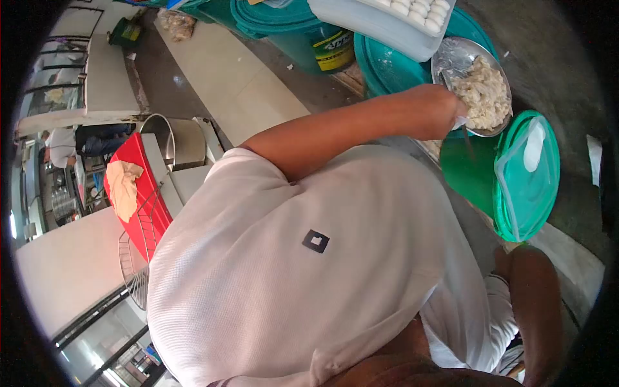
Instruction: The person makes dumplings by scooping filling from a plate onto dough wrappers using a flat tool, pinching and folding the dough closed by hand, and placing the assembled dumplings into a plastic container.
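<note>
Neither of my own hands can be made out. A person in a white short-sleeved shirt [309, 284] fills the middle of my tilted view. That person's one hand [438, 106] is at a metal bowl [451, 53] of pale, lumpy, dough-like food [480, 93]. A thin, dark, blade-like thing [469, 143] shows below that hand; its grip is hidden. The person's other hand [508, 253] is by the bright green bucket [471, 180], its fingers mostly hidden.
A white tray [380, 26] of several rounded white pieces rests on teal buckets [387, 71]. A large metal pot [160, 138], a red surface with a cloth [126, 187] and a wire rack [134, 271] stand left. Another person [64, 145] is farther back.
</note>
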Demonstrator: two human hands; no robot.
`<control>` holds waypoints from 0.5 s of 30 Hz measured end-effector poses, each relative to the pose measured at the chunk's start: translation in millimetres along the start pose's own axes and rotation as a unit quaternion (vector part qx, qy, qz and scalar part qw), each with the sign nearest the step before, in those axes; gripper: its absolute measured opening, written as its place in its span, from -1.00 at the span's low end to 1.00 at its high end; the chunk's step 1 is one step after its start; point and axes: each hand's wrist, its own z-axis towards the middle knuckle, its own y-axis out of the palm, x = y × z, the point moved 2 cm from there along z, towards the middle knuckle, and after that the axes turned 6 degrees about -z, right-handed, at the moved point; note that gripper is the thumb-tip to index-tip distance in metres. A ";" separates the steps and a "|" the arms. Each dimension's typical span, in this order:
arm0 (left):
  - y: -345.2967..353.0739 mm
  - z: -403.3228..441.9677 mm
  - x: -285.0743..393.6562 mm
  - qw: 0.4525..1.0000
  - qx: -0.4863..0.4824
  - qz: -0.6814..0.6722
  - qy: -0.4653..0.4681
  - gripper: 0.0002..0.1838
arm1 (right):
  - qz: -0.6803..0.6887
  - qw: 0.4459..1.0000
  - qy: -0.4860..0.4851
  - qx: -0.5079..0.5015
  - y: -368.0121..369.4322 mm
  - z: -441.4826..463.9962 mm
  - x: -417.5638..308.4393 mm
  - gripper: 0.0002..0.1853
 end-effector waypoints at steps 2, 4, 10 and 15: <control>7.1 -0.1 3.7 1.000 0.002 -0.006 -0.002 -0.87 | -0.001 1.000 -0.001 0.004 -5.5 -9.5 -4.5 -0.83; 12.7 0.1 7.2 1.000 0.001 -0.017 -0.001 -0.87 | -0.004 1.000 -0.001 0.008 -10.0 -18.1 -8.3 -0.84; 13.9 1.8 12.8 1.000 -0.015 0.012 0.000 -0.87 | -0.015 1.000 0.007 0.015 -16.8 -32.7 -17.2 -0.86; 10.7 5.1 7.2 1.000 -0.003 -0.002 0.006 -0.86 | -0.026 0.999 0.020 0.020 -19.2 -36.9 -18.0 -0.87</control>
